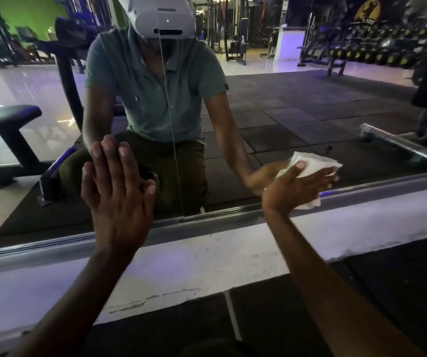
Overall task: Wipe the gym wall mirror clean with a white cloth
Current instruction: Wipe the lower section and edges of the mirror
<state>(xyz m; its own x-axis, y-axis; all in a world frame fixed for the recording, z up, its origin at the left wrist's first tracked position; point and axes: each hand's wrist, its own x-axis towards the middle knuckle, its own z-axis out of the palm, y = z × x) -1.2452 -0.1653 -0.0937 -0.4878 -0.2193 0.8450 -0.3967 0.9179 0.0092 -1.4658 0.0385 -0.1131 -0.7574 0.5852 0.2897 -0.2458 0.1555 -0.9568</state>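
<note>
Step in hand: wiping low strip of wall mirror (297, 104), just above its metal bottom rail (233, 211). Right hand (298, 188) presses white cloth (315, 163) against glass at lower right; thumb over the cloth's near face, fingers mostly straight, cloth bunched, one corner hanging at rail. Left hand (119, 191) flat on glass w/ fingers straight and close together, left of vertical pane seam (171, 124), prob. bracing. Reflection shows weight bench (6, 124) at left and dumbbell rack (377, 50) far right. Next (judgement): sweep cloth sideways along bottom edge, keep pressure even. Smears not discernible, so progress unclear.
</note>
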